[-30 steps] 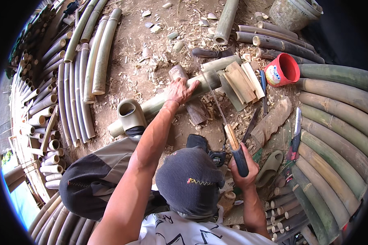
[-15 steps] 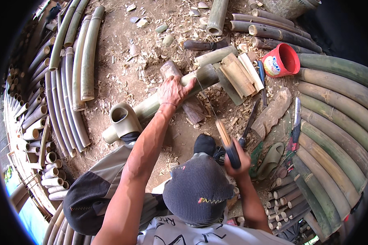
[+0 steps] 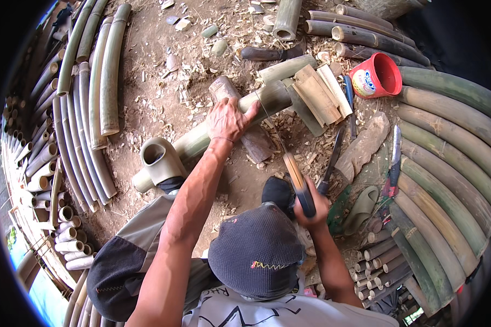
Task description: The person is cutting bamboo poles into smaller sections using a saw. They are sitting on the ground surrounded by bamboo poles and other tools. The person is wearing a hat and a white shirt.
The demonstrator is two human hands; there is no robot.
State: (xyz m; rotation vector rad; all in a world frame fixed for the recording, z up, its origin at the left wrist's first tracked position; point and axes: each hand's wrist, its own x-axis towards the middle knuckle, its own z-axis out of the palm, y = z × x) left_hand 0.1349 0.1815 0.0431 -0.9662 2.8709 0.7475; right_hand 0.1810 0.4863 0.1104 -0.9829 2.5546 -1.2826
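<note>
The person's right knee [image 3: 256, 250] comes first, dark and ribbed, below the bamboo pole [image 3: 193, 144] that lies slantwise on the ground. Below the pole's right part, the right hand [image 3: 312, 204] is clenched round the handle of a saw [image 3: 295, 177], whose thin blade crosses the pole near its right end. Compared with a second ago, that handle sits slightly closer to the pole, and the tape measure that showed beside the foot is now hidden. The left hand [image 3: 229, 120] presses down on the pole, left of the blade, fingers spread over its top, much as before. An olive clog [image 3: 161, 161] on the left foot rests over the pole's left end, and a short log [image 3: 259, 144] lies crosswise under the pole.

Just right of the pole's cut end are split bamboo pieces [image 3: 316, 98]. Farther right stands a red bucket [image 3: 365, 79], tilted, its mouth showing red inner wall; whether anything lies deeper cannot be told. Bamboo lengths [image 3: 442, 139] are ranged beyond it. Farthest off, above and right of the pole, a pale bucket [image 3: 390, 6] now shows only its lower part, so its contents cannot be seen.
</note>
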